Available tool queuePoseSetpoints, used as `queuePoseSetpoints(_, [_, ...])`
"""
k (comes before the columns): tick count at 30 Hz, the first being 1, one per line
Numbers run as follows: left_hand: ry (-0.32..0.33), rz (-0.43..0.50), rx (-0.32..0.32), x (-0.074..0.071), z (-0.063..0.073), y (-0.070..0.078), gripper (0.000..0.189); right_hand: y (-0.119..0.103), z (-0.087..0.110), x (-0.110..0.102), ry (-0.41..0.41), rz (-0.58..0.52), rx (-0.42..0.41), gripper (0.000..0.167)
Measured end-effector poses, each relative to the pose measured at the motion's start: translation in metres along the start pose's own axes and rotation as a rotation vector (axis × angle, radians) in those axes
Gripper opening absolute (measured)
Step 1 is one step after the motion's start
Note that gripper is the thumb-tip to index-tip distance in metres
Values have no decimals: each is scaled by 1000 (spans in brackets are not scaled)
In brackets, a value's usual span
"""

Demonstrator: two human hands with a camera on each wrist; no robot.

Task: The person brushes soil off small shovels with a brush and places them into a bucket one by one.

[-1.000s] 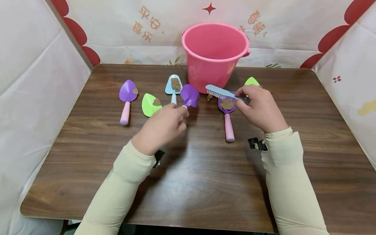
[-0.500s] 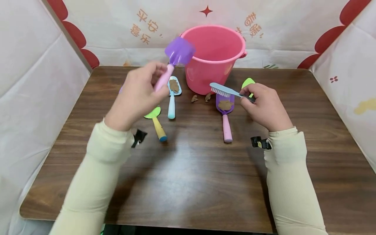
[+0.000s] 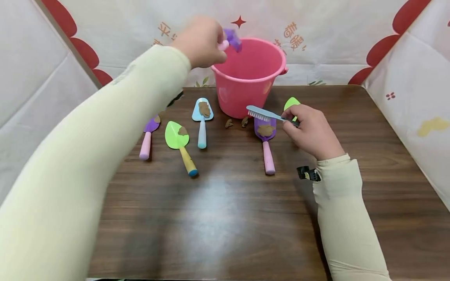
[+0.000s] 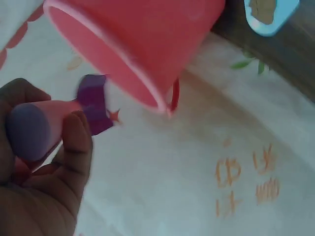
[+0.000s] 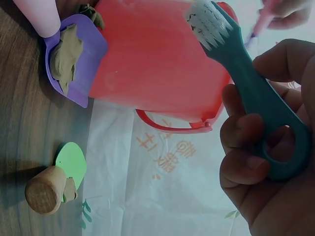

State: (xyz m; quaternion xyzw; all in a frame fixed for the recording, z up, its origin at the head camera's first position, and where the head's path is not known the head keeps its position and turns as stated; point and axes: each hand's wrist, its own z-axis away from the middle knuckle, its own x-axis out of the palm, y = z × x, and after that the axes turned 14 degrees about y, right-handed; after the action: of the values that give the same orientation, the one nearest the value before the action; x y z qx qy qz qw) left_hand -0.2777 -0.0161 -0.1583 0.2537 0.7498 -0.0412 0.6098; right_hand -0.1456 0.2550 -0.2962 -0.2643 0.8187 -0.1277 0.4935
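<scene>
My left hand [image 3: 204, 43] grips the pink handle of a purple toy shovel [image 3: 233, 40] at the left rim of the pink bucket [image 3: 246, 93]. In the left wrist view the shovel's blade [image 4: 93, 103] is beside the bucket's mouth. A blue brush [image 3: 261, 112] with white bristles is held by its handle in my right hand [image 3: 311, 130]. The brush head hangs over another purple shovel [image 3: 268, 158], which lies on the table with brown clay [image 3: 266, 130] on its blade. In the right wrist view the bristles [image 5: 209, 24] bear dark marks.
Left on the wooden table [image 3: 218, 214] lie a light-blue shovel [image 3: 202, 134], a green shovel [image 3: 172, 134] and a purple shovel [image 3: 145, 144], each with clay. Clay bits [image 3: 229, 123] lie before the bucket. Another green shovel [image 3: 291, 103] is partly behind my right hand. A printed cloth [image 3: 323, 39] hangs behind.
My left hand has lifted the purple shovel off the table area and carried it up and back to the bucket's rim. My right hand with the brush has barely moved.
</scene>
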Motion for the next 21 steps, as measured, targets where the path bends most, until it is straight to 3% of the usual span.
queuePoseSetpoints(6, [-79, 13, -81, 26, -17, 18, 25, -1, 7, 2, -11, -14, -4, 12])
queuePoseSetpoints(13, [-132, -88, 13, 48, -26, 28, 42, -2, 10, 2, 9, 2, -5, 13])
queuePoseSetpoints(17, [-147, -103, 54, 58, -25, 29, 20, -3, 12, 1, 20, 9, -4, 13])
queuePoseSetpoints(21, [-151, -32, -9, 66, -26, 24, 15, -4, 12, 0, 18, 9, -3, 13])
